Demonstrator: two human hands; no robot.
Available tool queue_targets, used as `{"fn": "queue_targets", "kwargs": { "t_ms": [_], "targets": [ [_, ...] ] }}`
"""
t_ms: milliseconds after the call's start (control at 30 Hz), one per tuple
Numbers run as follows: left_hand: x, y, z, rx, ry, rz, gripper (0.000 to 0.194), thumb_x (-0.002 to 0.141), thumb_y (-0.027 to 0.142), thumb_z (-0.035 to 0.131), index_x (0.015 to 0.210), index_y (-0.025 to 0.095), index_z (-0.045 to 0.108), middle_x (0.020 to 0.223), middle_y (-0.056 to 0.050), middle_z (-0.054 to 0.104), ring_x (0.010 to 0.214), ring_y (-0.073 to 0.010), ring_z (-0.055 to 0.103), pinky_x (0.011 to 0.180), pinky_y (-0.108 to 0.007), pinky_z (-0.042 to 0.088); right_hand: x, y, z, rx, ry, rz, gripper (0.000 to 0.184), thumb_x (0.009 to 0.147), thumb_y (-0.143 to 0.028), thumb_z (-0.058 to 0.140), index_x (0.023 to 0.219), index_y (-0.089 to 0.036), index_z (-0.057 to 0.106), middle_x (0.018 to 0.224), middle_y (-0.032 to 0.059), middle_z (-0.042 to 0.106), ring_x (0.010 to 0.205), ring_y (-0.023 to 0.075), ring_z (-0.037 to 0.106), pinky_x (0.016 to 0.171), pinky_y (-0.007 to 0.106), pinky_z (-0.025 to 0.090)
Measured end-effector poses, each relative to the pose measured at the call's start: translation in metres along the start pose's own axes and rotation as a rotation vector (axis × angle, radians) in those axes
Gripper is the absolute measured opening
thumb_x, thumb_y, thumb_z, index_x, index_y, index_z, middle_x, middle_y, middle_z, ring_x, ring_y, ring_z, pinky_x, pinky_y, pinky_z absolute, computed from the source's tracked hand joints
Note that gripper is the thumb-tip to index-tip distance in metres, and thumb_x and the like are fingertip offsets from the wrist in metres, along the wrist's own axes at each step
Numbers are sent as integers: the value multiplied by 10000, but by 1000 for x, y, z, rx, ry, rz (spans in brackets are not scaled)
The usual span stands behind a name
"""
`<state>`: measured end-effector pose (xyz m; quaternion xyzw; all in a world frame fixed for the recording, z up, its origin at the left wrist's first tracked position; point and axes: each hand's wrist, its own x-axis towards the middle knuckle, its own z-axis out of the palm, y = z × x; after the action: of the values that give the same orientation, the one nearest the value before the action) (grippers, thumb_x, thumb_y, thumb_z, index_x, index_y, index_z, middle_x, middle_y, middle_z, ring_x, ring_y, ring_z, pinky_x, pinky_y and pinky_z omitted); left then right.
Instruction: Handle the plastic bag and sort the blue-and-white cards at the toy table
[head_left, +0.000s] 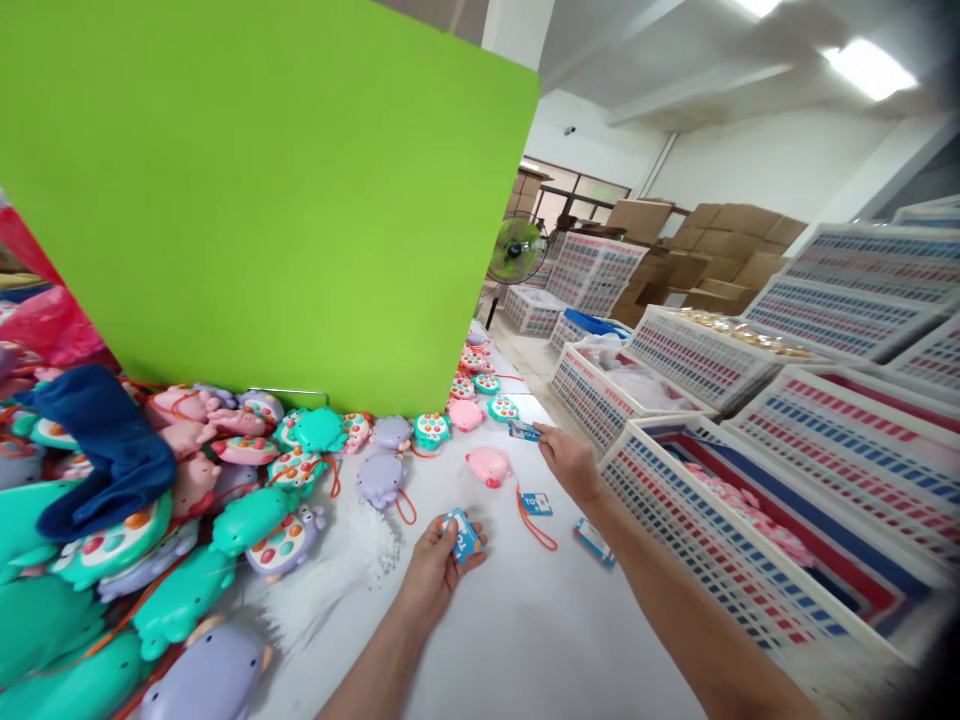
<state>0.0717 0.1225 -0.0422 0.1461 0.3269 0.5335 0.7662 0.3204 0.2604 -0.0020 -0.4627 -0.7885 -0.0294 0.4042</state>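
My left hand is closed on a small stack of blue printed cards, its thumb pressed on top. Farther out, my right hand pinches one blue card by its near edge, just above the table. Between the hands lies a pink animal-shaped toy. Near it, an orange cord loop runs beside a blue card marked "TO". A stack of cards rests under my right forearm. A lilac toy with an orange cord sits left of my left hand.
A heap of teal, pink and lilac toys covers the left side, with a dark blue cloth on it. A green panel stands across the back of the table. Plastic crates line the right side; a fan stands beyond.
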Motion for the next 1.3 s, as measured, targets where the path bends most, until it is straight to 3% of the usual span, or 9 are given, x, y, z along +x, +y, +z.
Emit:
{"fn": "queue_targets", "kwargs": {
  "t_ms": [67,133,400,600,800,1100,1300],
  "targets": [
    [0,1,0,-4,0,0,334,755,334,712,949,133,529,926,-119,683,809,-216,672,679,-307,550,-1,-5,0,-173,29,-188,172,889,-152,446,869,-181,614,1037,65,688,848,182,662,755,302,498],
    [1,1,0,-7,-4,2,328,760,328,708,955,134,529,930,-119,682,813,-219,672,677,-308,550,-1,-7,0,-246,61,-255,175,899,-135,438,889,-177,608,1030,63,691,827,172,666,719,289,505],
    [2,1,0,-15,4,-2,249,806,290,659,943,126,531,930,-132,682,817,-221,673,682,-320,557,-6,-19,-3,-233,92,-286,152,890,-116,468,844,-182,597,981,50,699,822,168,661,709,288,508],
    [2,3,-1,-95,7,-11,197,861,213,561,1031,119,530,992,-145,666,886,-248,663,710,-358,561,-24,-55,-5,-202,24,-252,170,881,-149,527,1040,-173,584,924,68,690,816,200,646,739,325,499],
    [3,3,-4,-206,-8,-17,187,874,189,519,1051,130,524,1055,-137,649,915,-250,653,791,-411,535,-52,-94,-1,49,-45,-266,224,851,-66,502,1006,-201,590,916,72,649,889,198,602,792,355,507],
    [2,5,-4,-318,-78,-55,405,892,484,453,1052,129,563,1055,-121,636,907,-227,636,846,-424,496,-73,-121,7,61,-24,-341,256,836,-46,537,1001,-224,620,865,65,622,845,190,581,760,357,510],
    [2,4,-1,-361,-136,-44,438,889,522,420,1050,139,559,1088,-115,621,950,-226,616,854,-388,483,-79,-131,14,-22,-7,-381,267,830,-50,582,1015,-232,642,815,55,628,805,195,561,753,361,488]
  ]
}}
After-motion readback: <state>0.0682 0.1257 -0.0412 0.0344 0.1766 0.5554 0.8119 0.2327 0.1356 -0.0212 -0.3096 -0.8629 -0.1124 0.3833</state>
